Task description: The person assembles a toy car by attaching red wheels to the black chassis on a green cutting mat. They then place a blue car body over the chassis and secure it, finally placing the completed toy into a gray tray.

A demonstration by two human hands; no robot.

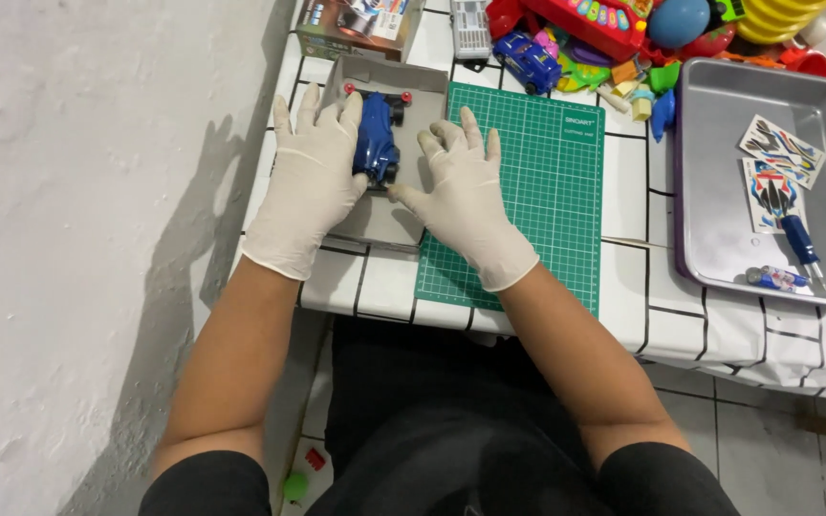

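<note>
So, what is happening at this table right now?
A person in white gloves works over a shallow grey box at the table's edge. The left hand rests against a blue toy car lying in the box; the right hand lies flat beside it, thumb near the car. A green cutting mat and a metal tray with sticker sheets lie to the right.

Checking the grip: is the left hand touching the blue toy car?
Touching. The head view shows the left hand with gloved fingers lying against the side of the blue toy car, no gap between them.
</note>
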